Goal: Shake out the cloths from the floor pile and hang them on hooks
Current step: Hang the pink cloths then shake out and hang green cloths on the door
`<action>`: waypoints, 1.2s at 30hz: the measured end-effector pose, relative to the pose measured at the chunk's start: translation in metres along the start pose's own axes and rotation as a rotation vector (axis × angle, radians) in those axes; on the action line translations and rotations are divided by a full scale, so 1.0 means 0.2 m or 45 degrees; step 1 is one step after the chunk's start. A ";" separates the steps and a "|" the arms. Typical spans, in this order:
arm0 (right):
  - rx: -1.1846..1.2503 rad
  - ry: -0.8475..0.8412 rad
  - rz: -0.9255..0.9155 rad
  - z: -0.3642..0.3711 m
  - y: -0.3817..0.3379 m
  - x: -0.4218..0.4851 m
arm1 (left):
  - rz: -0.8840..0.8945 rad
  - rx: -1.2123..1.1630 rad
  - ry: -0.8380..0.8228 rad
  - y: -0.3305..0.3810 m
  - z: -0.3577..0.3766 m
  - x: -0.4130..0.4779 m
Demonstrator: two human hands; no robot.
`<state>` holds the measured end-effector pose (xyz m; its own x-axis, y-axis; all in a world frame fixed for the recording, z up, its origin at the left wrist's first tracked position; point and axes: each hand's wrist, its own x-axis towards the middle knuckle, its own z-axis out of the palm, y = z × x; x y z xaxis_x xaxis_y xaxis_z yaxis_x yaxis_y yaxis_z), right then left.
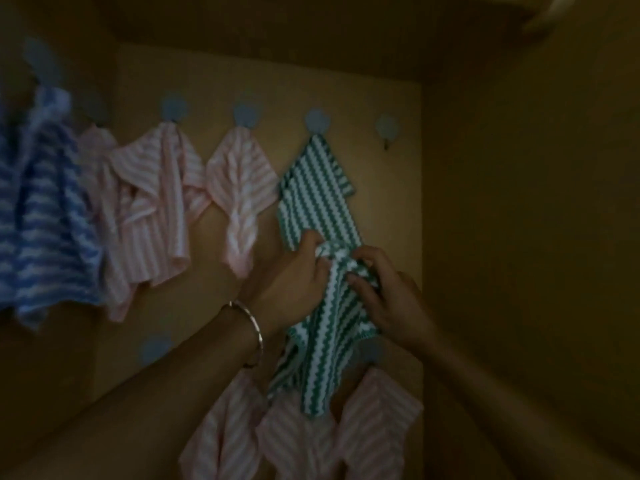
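A dim, yellow-toned wall (346, 98) carries a row of round blue hooks with striped cloths hanging from them. In the centre, two bare hands meet on a green-and-white striped cloth (325, 341). The left hand (298, 271), with a thin bangle (254, 336) on its wrist, has its fingers curled around a bunched fold at the top of the cloth. The right hand (384, 296) pinches the same bunch from the other side, fingers bent into the fabric. Below the hands the cloth hangs loose in front of the wall, and its lower corner overlaps the pink cloths of a lower row.

Directly above the hands, a green striped piece (318, 195) hangs by one corner from a blue hook (315, 121). In the poor light it may be a second cloth or the upper part of the one being held; I cannot tell which. Just to the right, a bare hook (387, 128) ends the row.

To the left hang two pink-and-white cloths, the nearer pink cloth (239, 195) and the middle pink cloth (159, 202), each from its own hook. A third pink cloth (100, 202) shows partly behind the middle one. A blurred blue-and-white cloth (45, 209) fills the far left edge. Along the bottom, the lower pink cloths (225, 427) hang side by side, and a low blue hook (154, 351) sits on the wall at lower left.
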<state>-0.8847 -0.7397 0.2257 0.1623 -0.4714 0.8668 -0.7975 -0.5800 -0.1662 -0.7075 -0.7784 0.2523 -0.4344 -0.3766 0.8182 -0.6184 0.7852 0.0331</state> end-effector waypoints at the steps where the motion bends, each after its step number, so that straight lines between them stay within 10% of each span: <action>1: -0.004 0.044 -0.032 -0.02 0.01 0.06 | 0.025 0.071 0.076 0.02 -0.01 0.09; 13: -0.304 0.423 0.096 -0.24 0.26 0.81 | 0.292 0.669 0.165 0.10 -0.05 0.83; 27: 0.056 0.398 0.308 -0.33 0.51 1.00 | 0.126 0.307 0.149 0.14 0.21 1.28; 33: -0.194 0.414 0.226 -0.21 0.54 0.90 | 0.382 0.444 0.422 0.03 0.33 1.17; 36: -0.232 0.414 0.231 -0.18 0.52 0.84 | 0.250 0.569 0.220 0.06 0.33 1.11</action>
<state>-0.9613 -0.8561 0.3716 -0.1590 -0.3037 0.9394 -0.8910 -0.3657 -0.2690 -0.8537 -0.8841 0.3963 -0.4794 -0.1270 0.8683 -0.7717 0.5321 -0.3483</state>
